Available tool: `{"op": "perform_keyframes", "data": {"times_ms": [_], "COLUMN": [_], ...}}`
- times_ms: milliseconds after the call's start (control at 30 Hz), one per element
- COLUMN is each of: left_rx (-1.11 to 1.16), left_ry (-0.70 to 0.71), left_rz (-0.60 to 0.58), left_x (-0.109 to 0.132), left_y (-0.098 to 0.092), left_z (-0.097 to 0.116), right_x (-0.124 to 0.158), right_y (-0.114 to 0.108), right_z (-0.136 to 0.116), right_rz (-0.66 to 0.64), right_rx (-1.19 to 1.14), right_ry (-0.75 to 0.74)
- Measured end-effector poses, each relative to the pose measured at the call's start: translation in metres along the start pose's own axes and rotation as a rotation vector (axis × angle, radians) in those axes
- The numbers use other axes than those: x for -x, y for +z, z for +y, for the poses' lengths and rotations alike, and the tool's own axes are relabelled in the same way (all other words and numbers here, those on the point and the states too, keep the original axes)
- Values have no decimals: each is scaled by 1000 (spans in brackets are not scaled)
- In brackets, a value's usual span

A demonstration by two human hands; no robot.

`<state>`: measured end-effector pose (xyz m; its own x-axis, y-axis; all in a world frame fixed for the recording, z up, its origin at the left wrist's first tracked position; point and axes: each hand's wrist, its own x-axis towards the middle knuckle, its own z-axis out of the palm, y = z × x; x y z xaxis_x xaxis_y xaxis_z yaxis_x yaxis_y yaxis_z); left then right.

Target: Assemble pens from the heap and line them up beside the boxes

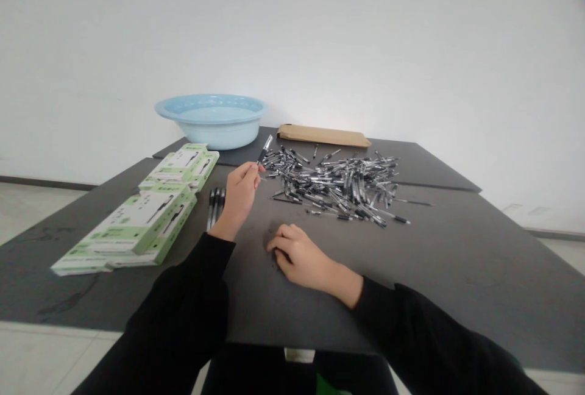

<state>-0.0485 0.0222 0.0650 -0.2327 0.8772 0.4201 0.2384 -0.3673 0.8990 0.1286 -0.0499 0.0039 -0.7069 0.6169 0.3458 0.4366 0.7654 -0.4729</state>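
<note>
My left hand (240, 195) is raised a little above the dark table (457, 261) and pinches a black-and-clear pen (265, 150) that points up and away. A large pile of similar pens (340, 185) lies just to its right. A few pens (216, 205) lie side by side on the table next to my left wrist. My right hand (299, 256) rests on the table near me with its fingers curled under; whether it holds anything is hidden.
Stacks of flat green-and-white boxes (146, 218) lie at the left, with more (185, 166) behind them. A light blue basin (212, 119) and a brown envelope (322, 135) sit at the table's far edge. A white wall stands behind.
</note>
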Motion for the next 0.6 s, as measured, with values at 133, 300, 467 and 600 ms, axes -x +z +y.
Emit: {"op": "perform_keyframes", "data": {"times_ms": [133, 300, 467, 600], "left_rx": [-167, -442, -577, -631], "left_ry": [63, 153, 211, 209], "left_rz": [-26, -74, -58, -42], "left_x": [5, 11, 12, 12], "left_y": [2, 1, -1, -1], "left_z": [5, 11, 12, 13], "right_x": [0, 9, 15, 15], "right_y": [1, -6, -14, -29], "right_z": [-1, 9, 22, 42], "right_rz": [6, 65, 100, 128], "right_rx": [-32, -69, -8, 121], "right_ry": [4, 56, 117, 167]}}
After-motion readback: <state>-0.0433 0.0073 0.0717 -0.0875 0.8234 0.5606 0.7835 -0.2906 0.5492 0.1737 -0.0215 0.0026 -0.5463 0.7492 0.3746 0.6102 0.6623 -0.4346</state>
